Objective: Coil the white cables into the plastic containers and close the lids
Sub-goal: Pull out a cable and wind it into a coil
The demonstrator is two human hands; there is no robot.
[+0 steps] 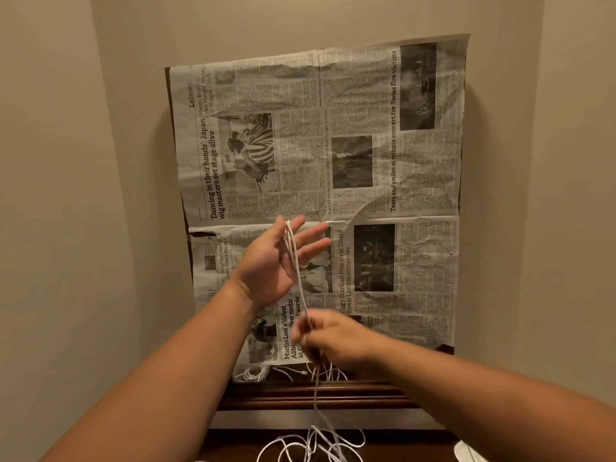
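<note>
A crumpled newspaper sheet (366, 168) covered the dark wooden table (266, 395). The left hand (271, 263), fingers spread, carried loops of thin white cable (294, 261). The blurred right hand (333, 341) seemingly pinched its strands. The cable looked light, limp and springy, best held at the loops, with slack trailing below.

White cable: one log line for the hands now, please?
step: coiling | left hand: open, thin white cable looped over it | right hand: pinches cable

Right hand (331, 341) motion-blurred; cable (315, 391) loops cut off below.
</note>
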